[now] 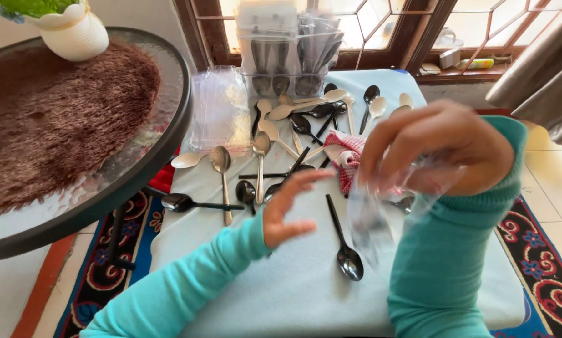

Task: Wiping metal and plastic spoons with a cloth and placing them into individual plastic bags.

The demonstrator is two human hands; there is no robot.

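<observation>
My right hand (440, 147) is raised above the table and pinches a small clear plastic bag (371, 216) that hangs down from the fingers. My left hand (287, 209) hovers open beside it, fingers spread, holding nothing. Both arms wear teal sleeves. Under the hands lies a black spoon (344, 247) on the pale blue tablecloth (293, 288). Several more spoons, black, silver and cream (262, 153), are scattered across the cloth beyond my hands. A red and white checked cloth (346, 156) lies among them.
A stack of clear plastic bags (221, 109) sits at the cloth's far left. A clear container of bagged spoons (290, 53) stands by the window. A round glass table (74, 125) with a brown mat and white pot is at the left. A patterned rug (540, 235) covers the floor.
</observation>
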